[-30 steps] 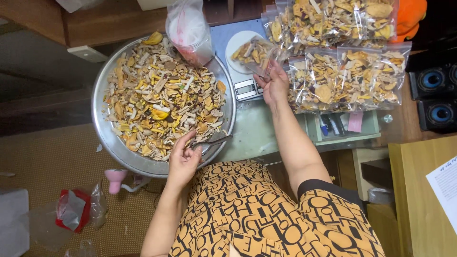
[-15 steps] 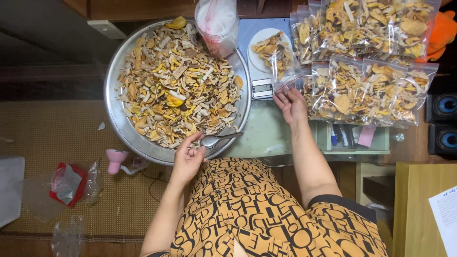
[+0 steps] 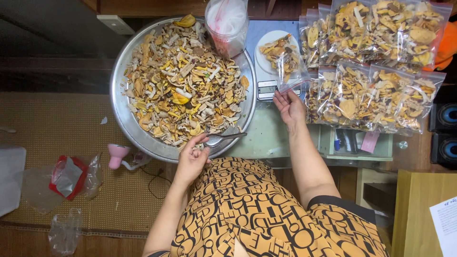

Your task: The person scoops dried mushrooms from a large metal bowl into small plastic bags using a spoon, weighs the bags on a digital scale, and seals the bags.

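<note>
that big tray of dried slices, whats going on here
A person sits over a round metal tray heaped with mixed dried slices. The left hand holds a spoon at the tray's near rim. The right hand holds open a clear bag on a small scale. Filled bags lie to the right.

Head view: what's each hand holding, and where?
Left hand: metal spoon, gripped at the handle end. Right hand: clear bag on the scale, held at its open edge.

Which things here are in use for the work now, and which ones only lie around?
In use: left hand at spoon; right hand holding small bag on scale; metal tray; filled bags.

Lying about: pink tool, red packet, speakers.
</note>
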